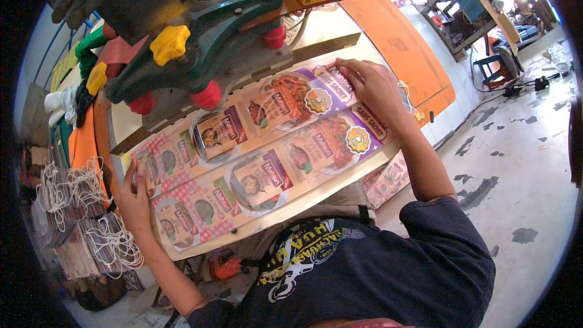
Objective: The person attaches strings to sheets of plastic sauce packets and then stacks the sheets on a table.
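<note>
A wide printed plastic sheet (285, 173) lies across a cream work board (285, 203). It bears two long rows of food pictures, with purple ends at the right and red checks at the left. My right hand (371, 84) grips its far right corner, fingers bent over the edge. At the left end, my left hand (133, 197) holds the sheet's edge between thumb and fingers. A dark green press (200, 42) with yellow star knobs and red round feet stands over the far side, just beyond the sheet's far edge.
Metal bars (328, 47) flank the press on the board. An orange table (395, 42) extends at the far right. Bundled stacks with white strings (85, 225) sit at the left. More printed sheets (388, 181) lie below the board's right end. Cables (534, 85) cross the worn floor.
</note>
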A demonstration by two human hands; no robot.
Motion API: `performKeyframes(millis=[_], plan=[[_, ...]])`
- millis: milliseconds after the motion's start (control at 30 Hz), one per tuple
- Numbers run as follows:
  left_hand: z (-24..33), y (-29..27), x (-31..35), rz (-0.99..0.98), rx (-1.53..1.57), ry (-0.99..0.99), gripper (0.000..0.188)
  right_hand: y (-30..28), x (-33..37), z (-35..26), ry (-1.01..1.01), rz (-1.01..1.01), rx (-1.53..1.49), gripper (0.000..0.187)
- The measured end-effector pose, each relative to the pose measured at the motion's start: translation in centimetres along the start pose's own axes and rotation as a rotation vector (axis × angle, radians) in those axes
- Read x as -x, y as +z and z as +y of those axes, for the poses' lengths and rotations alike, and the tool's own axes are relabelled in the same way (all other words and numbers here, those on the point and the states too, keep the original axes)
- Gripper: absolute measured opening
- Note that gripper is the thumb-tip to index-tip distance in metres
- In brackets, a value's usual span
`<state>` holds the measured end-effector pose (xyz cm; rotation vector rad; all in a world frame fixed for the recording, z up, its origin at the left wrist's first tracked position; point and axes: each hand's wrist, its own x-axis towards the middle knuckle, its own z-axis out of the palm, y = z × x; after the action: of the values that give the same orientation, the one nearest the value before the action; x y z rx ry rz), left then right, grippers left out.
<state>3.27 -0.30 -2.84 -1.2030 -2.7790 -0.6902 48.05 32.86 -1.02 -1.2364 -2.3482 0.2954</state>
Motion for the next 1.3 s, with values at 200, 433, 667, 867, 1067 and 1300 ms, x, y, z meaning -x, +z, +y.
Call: performKeyframes(millis=[200,433,667,867,1067,1300], plan=[[1.0,-0.7,0.2,-0.058,0.002,-0.095,0.043,0.2,0.0,0.2,0.019,-0.014,0.004,0.025],[0.9,-0.6,0.3,-0.049,0.037,-0.039,0.041,0.2,0.0,0.1,-0.007,0.019,0.004,0.025],[1.1,-0.6,0.2,-0.045,0.034,-0.097,0.039,0.6,-0.1,0.6,-0.013,0.026,-0.009,0.025],[2.4,-1.0,0.5,-0.067,0.095,-0.091,0.042,0.5,-0.1,0.5,0.002,0.004,0.001,0.025],[0.9,-0.7,0.5,-0.028,0.046,-0.022,0.042,0.7,-0.1,0.2,-0.002,0.04,0.011,0.024],[1.1,-0.9,0.3,-0.07,0.13,-0.074,0.042,0.5,0.1,0.1,-0.004,0.017,-0.019,0.024]])
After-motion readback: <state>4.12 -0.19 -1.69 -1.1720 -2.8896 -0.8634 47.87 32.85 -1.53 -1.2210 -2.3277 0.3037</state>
